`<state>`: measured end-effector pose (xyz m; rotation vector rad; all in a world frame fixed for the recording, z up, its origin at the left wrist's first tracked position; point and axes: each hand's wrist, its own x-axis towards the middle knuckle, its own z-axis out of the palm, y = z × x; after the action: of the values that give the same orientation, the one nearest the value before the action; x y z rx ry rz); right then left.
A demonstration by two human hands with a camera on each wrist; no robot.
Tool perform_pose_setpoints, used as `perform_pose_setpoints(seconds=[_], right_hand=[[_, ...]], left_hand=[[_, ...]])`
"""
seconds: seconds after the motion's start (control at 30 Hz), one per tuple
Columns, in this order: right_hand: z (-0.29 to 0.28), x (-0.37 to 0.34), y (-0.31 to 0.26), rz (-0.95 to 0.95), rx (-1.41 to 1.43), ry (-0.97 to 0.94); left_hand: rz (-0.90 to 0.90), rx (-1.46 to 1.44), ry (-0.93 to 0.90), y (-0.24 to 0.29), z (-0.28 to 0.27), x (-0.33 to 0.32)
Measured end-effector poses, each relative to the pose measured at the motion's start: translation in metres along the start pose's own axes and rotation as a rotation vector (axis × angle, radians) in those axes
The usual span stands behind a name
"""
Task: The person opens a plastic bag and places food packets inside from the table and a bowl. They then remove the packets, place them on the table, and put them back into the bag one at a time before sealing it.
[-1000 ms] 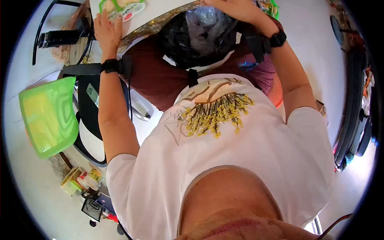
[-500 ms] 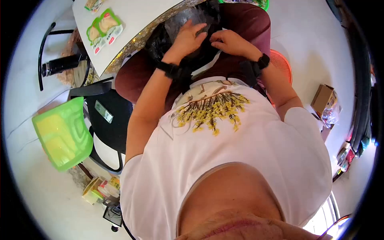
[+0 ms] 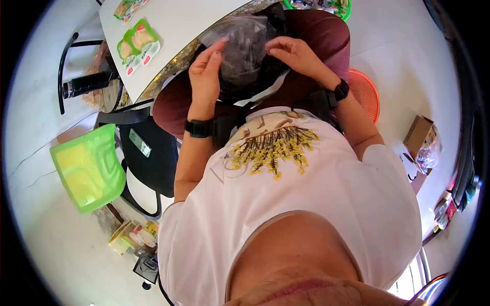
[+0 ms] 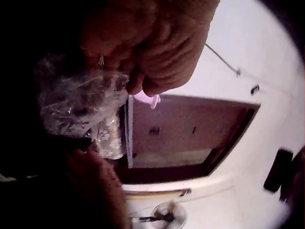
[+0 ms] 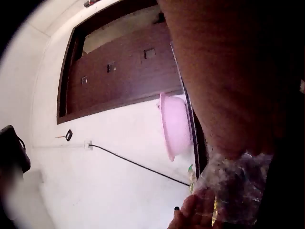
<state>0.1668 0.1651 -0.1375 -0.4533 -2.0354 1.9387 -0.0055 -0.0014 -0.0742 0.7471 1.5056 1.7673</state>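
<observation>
A thin clear plastic bag [image 3: 244, 48] is stretched between my two hands above my lap. My left hand [image 3: 205, 76] pinches its left edge between thumb and fingers. At the opposite edge, my right hand [image 3: 298, 56] holds it with curled fingers. Below lies a crumpled black plastic bag [image 3: 236, 93], partly covered by the clear one. In the left wrist view the clear bag [image 4: 78, 98] hangs from the left fingers, which are in shadow. The right wrist view shows it crinkled [image 5: 233, 186] beneath the right hand [image 5: 224, 86].
Left of the bags, a white table [image 3: 173, 25] with a gold-patterned edge bears a green-and-white food pack [image 3: 138, 43]. A green basket [image 3: 339, 7] and a red basket [image 3: 363, 94] stand to the right. A phone [image 3: 139, 143] lies on the black chair [image 3: 153, 166].
My left hand came from the table to the black bag, then drew back left. The clear bag is now spread between both hands. The right hand moved nearer my body early on.
</observation>
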Motion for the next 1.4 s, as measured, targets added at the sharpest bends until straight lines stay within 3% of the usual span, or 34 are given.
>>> perform_pose_setpoints(seconds=[0.17, 0.2, 0.4, 0.5, 0.6, 0.7, 0.73, 0.83, 1.07, 1.17, 1.3, 1.37, 1.4], right_hand=[[0.025, 0.019, -0.006, 0.121, 0.211, 0.188], [0.028, 0.022, -0.008, 0.169, 0.256, 0.210], [0.032, 0.024, -0.024, 0.411, 0.973, -0.232], [0.047, 0.028, -0.015, 0.357, 1.067, -0.293], [0.047, 0.031, -0.014, 0.224, 1.044, -0.247], [0.043, 0.033, -0.025, 0.074, 1.085, -0.152], [0.040, 0.035, -0.031, 0.034, 1.120, -0.146], [0.030, 0.039, -0.035, -0.001, 1.105, -0.131], [0.005, 0.032, -0.038, 0.063, 0.950, 0.204], [-0.006, 0.030, -0.030, 0.110, 0.885, 0.212], [0.001, 0.022, -0.028, 0.200, 0.891, 0.277], [-0.001, 0.017, -0.030, 0.262, 0.722, 0.260], [-0.002, 0.015, -0.031, 0.291, 0.636, 0.251]], left_hand=[[-0.173, -0.691, -0.015, 0.018, -0.023, 0.003], [-0.231, -0.708, 0.060, 0.026, -0.022, 0.003], [-0.242, -0.851, 0.038, 0.029, -0.022, 0.004], [-0.204, -0.847, -0.047, 0.020, -0.022, 0.003], [-0.141, -0.710, -0.078, 0.024, -0.017, -0.001], [-0.187, -0.519, -0.067, 0.024, -0.016, -0.008], [-0.253, -0.418, 0.014, 0.020, -0.012, -0.010], [-0.380, -0.222, 0.015, 0.017, -0.002, -0.016], [-0.270, -0.267, 0.105, 0.013, -0.009, -0.011], [-0.262, -0.261, 0.101, 0.020, -0.008, -0.010], [-0.242, -0.484, 0.099, 0.024, -0.001, -0.016], [-0.285, -0.571, 0.190, 0.032, 0.007, -0.019], [-0.306, -0.607, 0.133, 0.032, 0.003, -0.019]])
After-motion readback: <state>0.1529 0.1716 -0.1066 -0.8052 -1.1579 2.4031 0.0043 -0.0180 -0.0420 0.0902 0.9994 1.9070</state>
